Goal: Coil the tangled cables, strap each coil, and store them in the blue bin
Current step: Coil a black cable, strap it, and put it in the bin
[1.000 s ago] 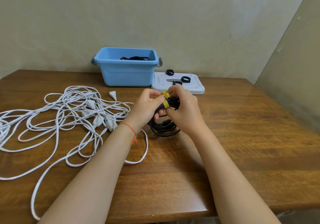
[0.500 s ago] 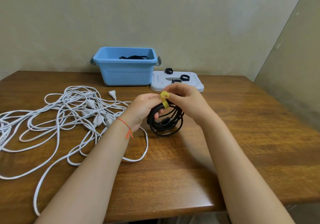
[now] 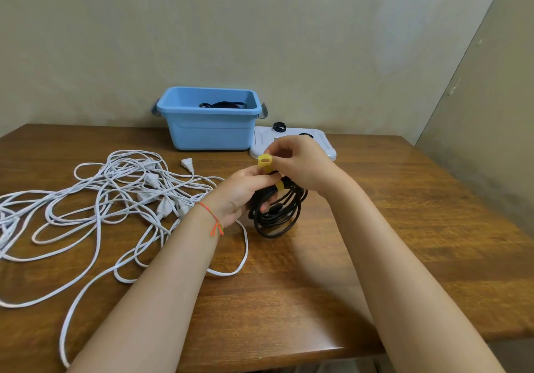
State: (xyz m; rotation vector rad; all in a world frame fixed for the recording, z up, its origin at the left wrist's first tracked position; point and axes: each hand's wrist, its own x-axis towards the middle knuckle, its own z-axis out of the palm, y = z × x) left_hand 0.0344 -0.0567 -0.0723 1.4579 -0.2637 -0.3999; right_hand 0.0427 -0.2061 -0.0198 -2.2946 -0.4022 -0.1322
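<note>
Yellow strap (image 3: 265,162) now higher; white cables (image 3: 115,196) alongside.

Both forearms extended forward, left hand (image 3: 242,193) and right hand (image 3: 300,164) close together, fingers (image 3: 277,148) curled, pinching.

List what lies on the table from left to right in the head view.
white cables → left hand → black coil → right hand

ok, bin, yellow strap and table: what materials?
Bin: looks like moulded plastic, smooth with a slight sheen and rounded rim. Yellow strap: probably soft fabric or hook-and-loop with a slotted end; too small to be sure. Table: wood or wood veneer, grain visible, glossy.
</note>
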